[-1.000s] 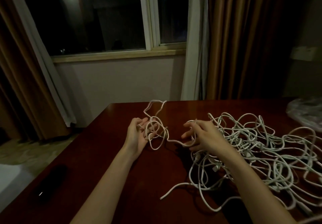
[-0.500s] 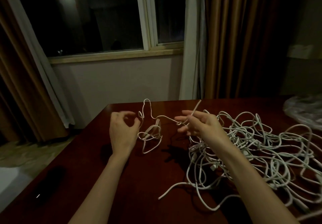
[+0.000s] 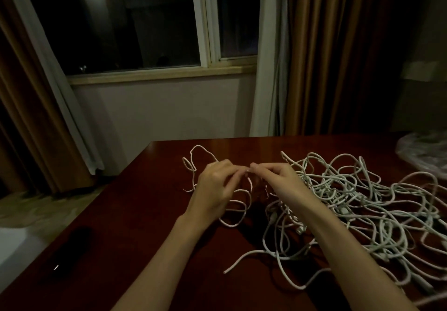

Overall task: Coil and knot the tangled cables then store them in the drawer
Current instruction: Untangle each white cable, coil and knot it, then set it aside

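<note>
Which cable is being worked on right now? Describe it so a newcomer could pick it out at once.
Start at the dark red wooden table under the window. Left of the big tangled pile of white cables lies a small separate white cable, looped loosely. It alone runs up between the left hand and right hand, whose fingertips meet above it.

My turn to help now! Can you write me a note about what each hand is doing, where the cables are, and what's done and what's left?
Left hand and right hand: fingertips pinched together above the table, working one white cable that loops below and behind the left hand.
Tangled pile: spread across the table's right side, under the right forearm.
Done: no finished, knotted coil visible.
Left: coil and knot this cable, untangle the others, store them. No drawer in view.
</note>
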`<move>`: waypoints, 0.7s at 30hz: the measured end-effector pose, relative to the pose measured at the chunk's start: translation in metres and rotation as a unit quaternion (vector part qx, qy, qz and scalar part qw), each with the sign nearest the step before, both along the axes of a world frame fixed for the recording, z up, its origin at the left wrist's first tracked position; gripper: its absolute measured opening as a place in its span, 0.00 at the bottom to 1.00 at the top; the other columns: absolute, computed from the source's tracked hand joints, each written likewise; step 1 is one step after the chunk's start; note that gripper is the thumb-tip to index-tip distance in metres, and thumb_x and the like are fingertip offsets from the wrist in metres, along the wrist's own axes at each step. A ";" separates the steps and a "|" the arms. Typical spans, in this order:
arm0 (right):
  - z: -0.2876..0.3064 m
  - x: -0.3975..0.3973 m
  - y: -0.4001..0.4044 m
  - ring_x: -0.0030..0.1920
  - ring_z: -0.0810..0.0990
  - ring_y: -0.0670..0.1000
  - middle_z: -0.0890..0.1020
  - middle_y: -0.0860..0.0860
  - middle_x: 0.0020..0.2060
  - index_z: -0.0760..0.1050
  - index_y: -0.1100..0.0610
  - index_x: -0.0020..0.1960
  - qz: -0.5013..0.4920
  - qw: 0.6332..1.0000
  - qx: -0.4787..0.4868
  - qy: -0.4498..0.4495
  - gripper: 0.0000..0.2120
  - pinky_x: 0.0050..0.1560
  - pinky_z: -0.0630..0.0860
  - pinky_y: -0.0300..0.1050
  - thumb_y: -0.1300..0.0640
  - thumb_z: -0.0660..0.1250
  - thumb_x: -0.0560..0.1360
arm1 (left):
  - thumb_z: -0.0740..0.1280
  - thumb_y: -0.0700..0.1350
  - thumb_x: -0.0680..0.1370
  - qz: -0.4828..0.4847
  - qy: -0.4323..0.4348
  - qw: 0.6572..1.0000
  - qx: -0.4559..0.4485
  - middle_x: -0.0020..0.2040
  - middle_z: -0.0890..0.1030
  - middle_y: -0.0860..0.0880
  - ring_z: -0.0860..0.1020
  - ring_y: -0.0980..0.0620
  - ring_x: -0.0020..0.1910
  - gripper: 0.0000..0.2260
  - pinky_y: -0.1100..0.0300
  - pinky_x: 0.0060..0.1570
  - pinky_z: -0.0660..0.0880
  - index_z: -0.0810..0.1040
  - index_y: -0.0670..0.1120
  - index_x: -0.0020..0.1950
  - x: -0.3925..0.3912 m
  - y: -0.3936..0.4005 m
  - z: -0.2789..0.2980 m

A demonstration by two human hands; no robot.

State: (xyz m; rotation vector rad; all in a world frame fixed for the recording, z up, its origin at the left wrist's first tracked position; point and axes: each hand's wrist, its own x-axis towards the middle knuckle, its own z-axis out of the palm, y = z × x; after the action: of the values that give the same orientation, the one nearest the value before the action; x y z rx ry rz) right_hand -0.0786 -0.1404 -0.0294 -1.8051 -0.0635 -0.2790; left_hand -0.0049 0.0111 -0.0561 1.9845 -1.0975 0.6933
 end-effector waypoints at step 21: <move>-0.005 0.002 -0.004 0.31 0.77 0.38 0.82 0.42 0.30 0.81 0.49 0.41 -0.083 0.992 0.020 -0.098 0.07 0.34 0.72 0.30 0.58 0.68 0.76 | 0.55 0.55 0.79 -0.198 0.534 0.783 -0.250 0.58 0.83 0.45 0.81 0.50 0.59 0.22 0.58 0.55 0.76 0.77 0.42 0.61 0.003 0.004 0.009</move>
State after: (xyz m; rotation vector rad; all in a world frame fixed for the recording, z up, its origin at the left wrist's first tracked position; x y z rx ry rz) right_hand -0.0765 -0.1447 -0.0347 -1.7415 -0.0453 -0.5726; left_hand -0.0014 0.0154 -0.0466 1.2442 -0.4794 -0.3665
